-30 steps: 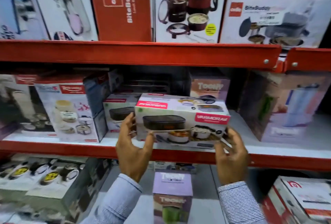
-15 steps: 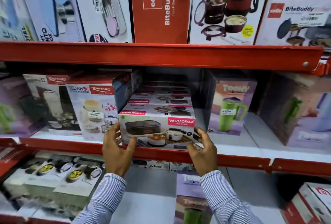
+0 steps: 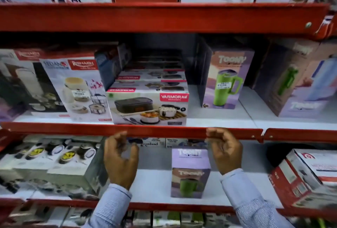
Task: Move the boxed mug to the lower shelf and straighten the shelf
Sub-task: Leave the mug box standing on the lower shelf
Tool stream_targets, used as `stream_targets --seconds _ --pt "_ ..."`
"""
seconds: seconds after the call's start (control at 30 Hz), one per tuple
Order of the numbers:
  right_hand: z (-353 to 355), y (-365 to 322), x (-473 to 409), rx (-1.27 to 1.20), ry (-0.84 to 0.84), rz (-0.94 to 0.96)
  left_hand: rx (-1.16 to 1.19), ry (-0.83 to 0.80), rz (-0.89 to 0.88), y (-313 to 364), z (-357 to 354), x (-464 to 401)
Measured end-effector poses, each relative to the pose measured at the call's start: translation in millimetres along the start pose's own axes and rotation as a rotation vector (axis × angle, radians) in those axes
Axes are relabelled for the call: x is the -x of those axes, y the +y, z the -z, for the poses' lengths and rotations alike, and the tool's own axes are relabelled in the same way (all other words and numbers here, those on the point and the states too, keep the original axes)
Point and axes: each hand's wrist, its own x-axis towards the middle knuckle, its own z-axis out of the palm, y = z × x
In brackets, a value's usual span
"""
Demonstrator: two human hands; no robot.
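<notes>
Your left hand point(image 3: 120, 158) and right hand point(image 3: 225, 150) are half-open and empty; the boxed mug point(image 3: 190, 173) stands upright on the lower shelf point(image 3: 155, 187) between them, probably nearer the right fingers point(image 3: 212, 133).

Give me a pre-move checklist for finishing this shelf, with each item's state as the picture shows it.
1. Left hand empty: ok, fingers curled, gripping nothing.
2. Right hand empty: ok, open below the red shelf lip.
3. Varmora lunch box carton seated on the middle shelf, front facing out: ok.
4. Small Toony mug box on the lower shelf, upright: ok.
5. Tall Toony tumbler box squared to the front: not ok, it looks turned slightly.
6. Cartons stacked behind the Varmora box aligned: cannot tell, too dark.
</notes>
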Motion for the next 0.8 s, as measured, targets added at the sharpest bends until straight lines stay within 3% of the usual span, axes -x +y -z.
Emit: stream_targets --seconds 0.13,0.23,0.3,0.37,0.5,0.8 --pt "32.8 62.4 34.7 0.287 0.000 -0.181 -0.164 -0.415 0.272 -45.9 -28.2 60.3" --pt "36.2 101.6 49.0 0.300 -0.267 -0.514 -0.140 -0.690 0.578 -71.6 -56.0 79.7" --pt "31.0 116.2 55.5 0.246 -0.469 -0.640 -0.146 -0.794 0.632 -77.4 -72.9 85.7" --pt "24.7 125.8 57.1 0.224 -0.541 -0.634 -0.165 -0.835 0.584 -77.7 -85.2 88.8" --pt "31.0 119.4 55.9 0.183 -0.507 -0.570 -0.216 -0.784 0.454 -59.8 -87.3 94.9" --pt "102.1 -7.3 37.9 0.074 -0.337 -0.216 -0.176 -0.595 -0.050 64.3 -40.9 81.2"
